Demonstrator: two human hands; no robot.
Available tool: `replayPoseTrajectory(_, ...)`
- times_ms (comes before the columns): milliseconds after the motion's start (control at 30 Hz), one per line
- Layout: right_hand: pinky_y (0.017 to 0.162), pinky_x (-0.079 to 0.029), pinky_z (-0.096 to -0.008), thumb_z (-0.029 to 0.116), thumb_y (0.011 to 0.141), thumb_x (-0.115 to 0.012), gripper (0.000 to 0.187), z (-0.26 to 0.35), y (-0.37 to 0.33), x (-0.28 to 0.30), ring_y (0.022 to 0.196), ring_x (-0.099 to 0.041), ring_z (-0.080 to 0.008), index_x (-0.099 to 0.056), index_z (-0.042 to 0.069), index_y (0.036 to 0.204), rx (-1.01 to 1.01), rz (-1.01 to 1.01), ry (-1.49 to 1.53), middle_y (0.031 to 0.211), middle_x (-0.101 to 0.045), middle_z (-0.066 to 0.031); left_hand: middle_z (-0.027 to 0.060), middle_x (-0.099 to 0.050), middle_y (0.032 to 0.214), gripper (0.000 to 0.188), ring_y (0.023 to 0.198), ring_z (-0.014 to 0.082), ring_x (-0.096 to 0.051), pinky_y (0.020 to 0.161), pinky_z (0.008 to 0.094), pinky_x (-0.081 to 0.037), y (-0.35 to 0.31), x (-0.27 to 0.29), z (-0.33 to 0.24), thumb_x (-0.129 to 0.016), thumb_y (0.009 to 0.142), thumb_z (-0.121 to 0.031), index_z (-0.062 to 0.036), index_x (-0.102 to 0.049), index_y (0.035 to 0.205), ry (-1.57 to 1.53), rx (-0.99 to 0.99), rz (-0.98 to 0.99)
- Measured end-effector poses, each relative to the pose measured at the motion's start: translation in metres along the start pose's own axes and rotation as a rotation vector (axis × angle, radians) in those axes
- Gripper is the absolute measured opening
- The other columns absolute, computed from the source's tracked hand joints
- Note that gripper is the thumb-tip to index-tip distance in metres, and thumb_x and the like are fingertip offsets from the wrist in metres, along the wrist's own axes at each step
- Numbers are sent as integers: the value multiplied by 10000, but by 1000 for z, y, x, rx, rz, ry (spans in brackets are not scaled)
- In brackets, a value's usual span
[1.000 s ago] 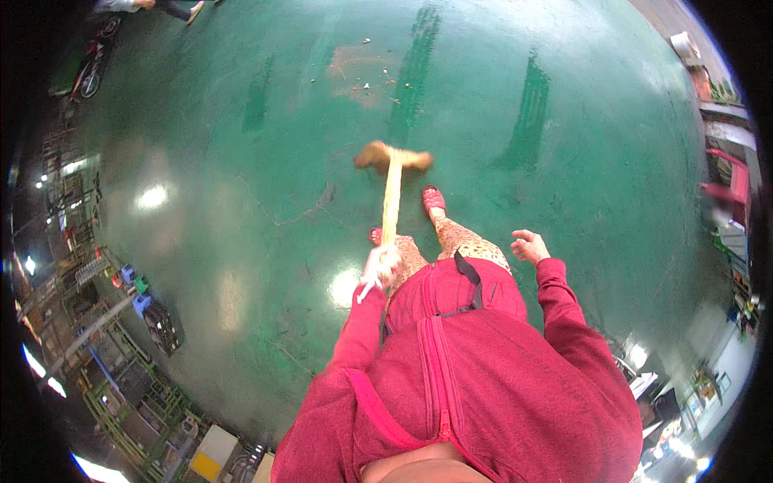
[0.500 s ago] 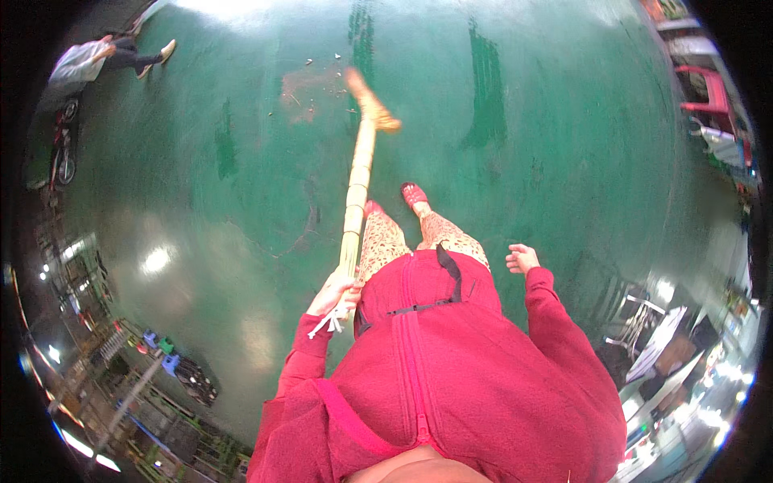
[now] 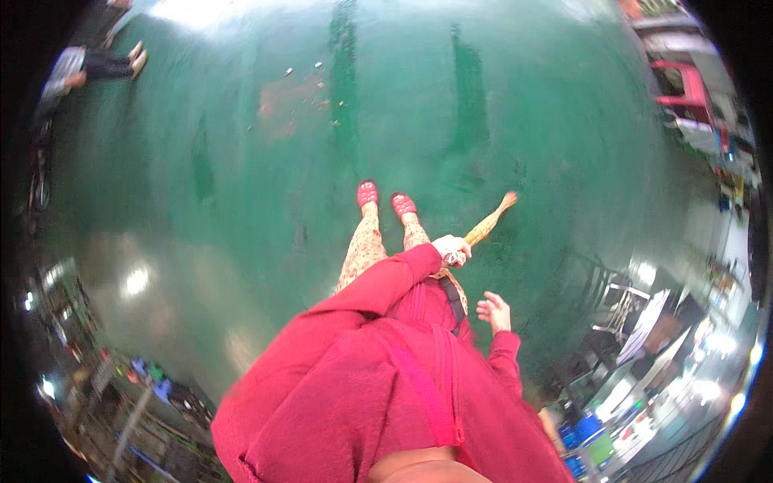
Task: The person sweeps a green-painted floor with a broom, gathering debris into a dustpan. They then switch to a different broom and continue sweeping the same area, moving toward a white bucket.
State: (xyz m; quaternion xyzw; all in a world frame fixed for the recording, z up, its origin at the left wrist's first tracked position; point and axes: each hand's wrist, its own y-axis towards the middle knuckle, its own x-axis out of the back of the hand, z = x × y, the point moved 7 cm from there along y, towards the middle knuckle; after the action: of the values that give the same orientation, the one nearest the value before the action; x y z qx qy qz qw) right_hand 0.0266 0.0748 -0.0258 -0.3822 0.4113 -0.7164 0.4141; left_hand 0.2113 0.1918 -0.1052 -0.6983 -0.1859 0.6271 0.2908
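Note:
My left arm crosses in front of my red jacket. At its end my left hand (image 3: 452, 250) is closed round the handle of a straw-coloured hand broom (image 3: 485, 229). The broom slants away to the right, its brush end low over the green floor (image 3: 403, 105). My right hand (image 3: 494, 311) hangs at my right side with its fingers loosely apart and nothing in it. Ahead of my feet, small pale scraps (image 3: 290, 72) lie by a reddish-brown dusty patch (image 3: 278, 109).
At the far left a person (image 3: 97, 64) in dark trousers sits with legs stretched out. A red plastic chair (image 3: 684, 84) stands at the far right. Cluttered equipment and a metal-framed stand (image 3: 624, 306) are at the right; more clutter lies at lower left.
My left hand has swung the broom from ahead of me across to my right, and my body has turned with it. My right hand stays empty at my side.

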Motion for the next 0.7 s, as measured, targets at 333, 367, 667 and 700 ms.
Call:
replayPoseTrajectory(333,543,-465,-311,97,781,-469,311,-96,-6,-41,611,-536,-159,-510,80,1088,-133,12,-146,765,-574,-33,43,-478,648,127,445,65,-434,340,169,-340,-258,228,-78,-571,720,-39,7,-500,815,-142,-285,-276)
replayPoseTrajectory(367,539,-461,-310,102,775,-477,310,-87,4,-45,601,-529,-156,-514,80,1082,-78,27,-183,759,-572,-27,43,-480,637,147,429,66,-435,330,168,-343,-289,238,-87,-574,713,-25,0,-495,834,-168,-278,-340)
replayPoseTrajectory(667,610,-484,-315,124,814,-442,337,89,27,-71,727,-583,-200,-462,64,1146,144,55,-66,894,-584,-107,54,-499,623,287,384,92,-436,329,194,-379,-407,270,-130,-520,698,5,-53,-478,976,-66,-556,-724)
replayPoseTrajectory(700,612,-484,-315,119,818,-436,336,96,26,-72,728,-583,-200,-461,64,1148,158,52,-62,897,-584,-107,56,-500,626,301,385,91,-437,329,197,-380,-412,262,-131,-520,698,8,-53,-476,989,10,-561,-733)
